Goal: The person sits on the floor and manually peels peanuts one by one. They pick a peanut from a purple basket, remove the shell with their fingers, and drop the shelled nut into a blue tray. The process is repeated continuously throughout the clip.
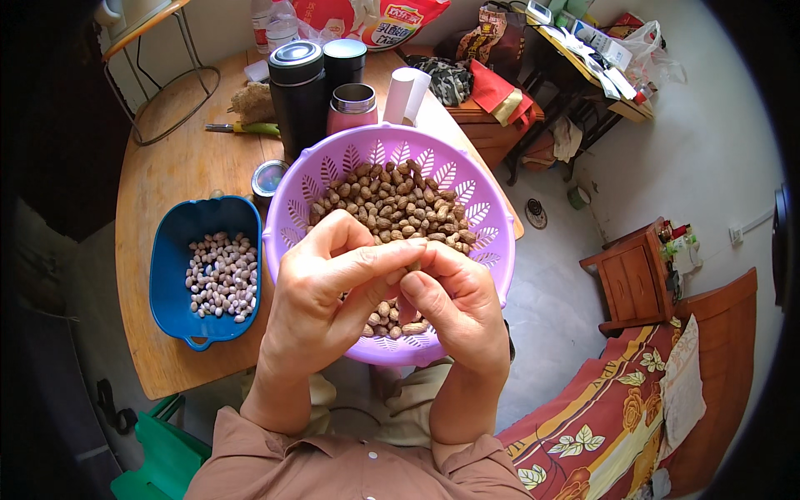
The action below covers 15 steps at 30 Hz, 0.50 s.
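Note:
My left hand (331,281) and my right hand (462,303) meet above a purple plastic basket (399,356) with leaf-shaped slots. Pinched between both hands' fingertips is a peanut (413,266), mostly hidden by the fingers. Many unshelled peanuts (387,200) cover the basket's floor, partly behind my hands. To the left, a blue plastic basin (167,275) holds a layer of shelled peanut kernels (222,275), pale pink and brown.
Behind the basket stand a black vacuum flask (297,100), an open pink flask (353,109) and a white paper roll (400,94). A round tin (269,177) touches the wooden table (187,169) near the basin. A knife (244,128) lies farther back. A bed (581,425) is at right.

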Tool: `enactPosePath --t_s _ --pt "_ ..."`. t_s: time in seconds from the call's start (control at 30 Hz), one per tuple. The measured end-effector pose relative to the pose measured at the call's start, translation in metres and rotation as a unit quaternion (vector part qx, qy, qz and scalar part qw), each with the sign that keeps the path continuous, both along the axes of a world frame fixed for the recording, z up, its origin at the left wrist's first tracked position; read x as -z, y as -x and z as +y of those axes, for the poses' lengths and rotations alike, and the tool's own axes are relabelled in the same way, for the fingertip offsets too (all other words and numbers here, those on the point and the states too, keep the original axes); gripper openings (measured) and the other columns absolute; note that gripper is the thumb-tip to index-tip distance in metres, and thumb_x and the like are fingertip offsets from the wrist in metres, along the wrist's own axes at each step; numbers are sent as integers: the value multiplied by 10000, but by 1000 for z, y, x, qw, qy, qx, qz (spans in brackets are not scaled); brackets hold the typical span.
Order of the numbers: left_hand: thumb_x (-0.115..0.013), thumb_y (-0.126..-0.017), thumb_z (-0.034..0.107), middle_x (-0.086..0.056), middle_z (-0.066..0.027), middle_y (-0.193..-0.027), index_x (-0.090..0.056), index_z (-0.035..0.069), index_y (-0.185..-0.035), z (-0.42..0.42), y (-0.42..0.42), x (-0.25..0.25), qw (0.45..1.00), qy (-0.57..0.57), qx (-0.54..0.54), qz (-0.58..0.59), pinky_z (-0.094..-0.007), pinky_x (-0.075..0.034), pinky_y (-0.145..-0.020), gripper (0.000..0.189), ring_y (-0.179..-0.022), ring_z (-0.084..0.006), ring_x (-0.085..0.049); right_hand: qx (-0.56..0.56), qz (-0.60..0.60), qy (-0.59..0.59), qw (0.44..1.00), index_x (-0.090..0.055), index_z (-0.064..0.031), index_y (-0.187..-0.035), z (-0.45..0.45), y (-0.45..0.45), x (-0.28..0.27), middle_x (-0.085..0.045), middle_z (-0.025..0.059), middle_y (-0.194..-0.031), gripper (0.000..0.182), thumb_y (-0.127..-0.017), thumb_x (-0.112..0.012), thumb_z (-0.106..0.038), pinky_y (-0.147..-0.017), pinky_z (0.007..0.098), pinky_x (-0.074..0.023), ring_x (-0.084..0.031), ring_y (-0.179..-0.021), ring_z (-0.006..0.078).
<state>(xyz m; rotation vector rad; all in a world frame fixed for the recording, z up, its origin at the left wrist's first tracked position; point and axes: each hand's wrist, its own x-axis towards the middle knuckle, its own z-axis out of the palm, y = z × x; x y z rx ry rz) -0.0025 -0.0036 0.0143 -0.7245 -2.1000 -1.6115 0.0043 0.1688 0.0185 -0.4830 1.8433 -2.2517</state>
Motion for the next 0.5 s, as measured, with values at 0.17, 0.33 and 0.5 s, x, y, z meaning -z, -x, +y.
enactPosePath --t_s 0.17,0.33,0.5 --pt "-696 -830 -20 -557 -80 -799 -671 12 -1211 0 -1 -2 999 -14 26 -35 -283 -464 -605 382 -680 -162 -549 53 46 -15 997 -646 37 -1074 -4 -3 2 -650 18 -854 213 -987 -556 -135 -612 203 -477 -581 -695 58" --pt "-680 -865 22 -579 -99 -849 -597 -52 -1269 -1 0 -5 997 -18 55 -51 -286 -455 -621 419 -699 -172 -557 161 119 -76 977 -664 45 -964 -12 -2 2 -670 91 -824 155 -928 -580 -79 -606 270 -485 -612 -670 133" --pt "-663 -863 -2 -599 -115 -885 -608 -56 -1247 -1 -1 -6 996 -16 66 -59 -286 -453 -620 391 -707 -167 -565 192 175 -112 959 -661 55 -941 -17 -2 -3 -654 125 -794 126 -897 -586 -37 -606 291 -481 -627 -671 191"
